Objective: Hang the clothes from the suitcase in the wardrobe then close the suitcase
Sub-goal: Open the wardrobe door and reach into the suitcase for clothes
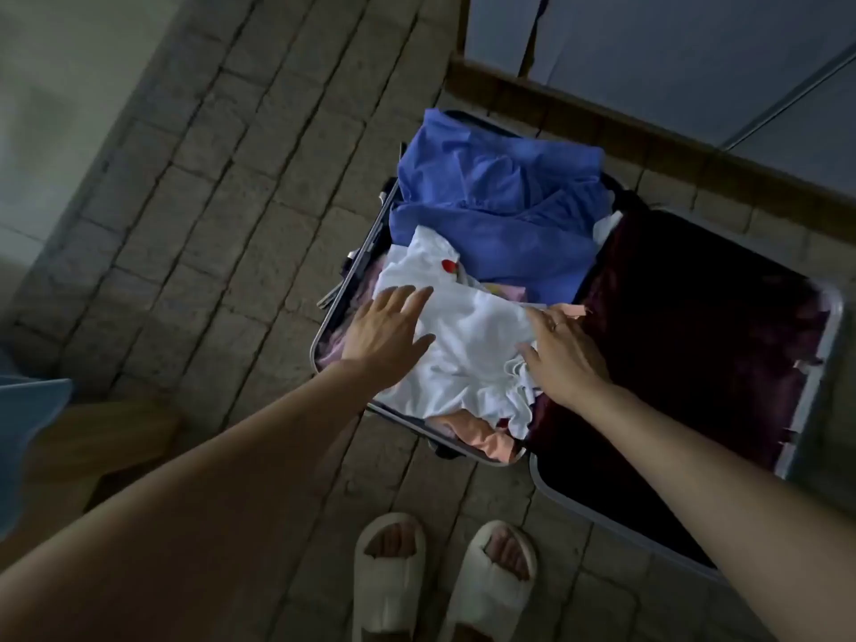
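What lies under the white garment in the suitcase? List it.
Under the white garment, pink and peach fabric peeks out at its near and left edges, inside the suitcase. Whatever lies beneath its middle is covered by it and both hands.

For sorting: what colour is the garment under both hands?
White garment, with a small red mark; head view.

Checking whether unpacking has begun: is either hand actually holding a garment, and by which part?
Neither clearly grips yet. The left hand lies flat on the white garment; the right hand rests on its right edge.
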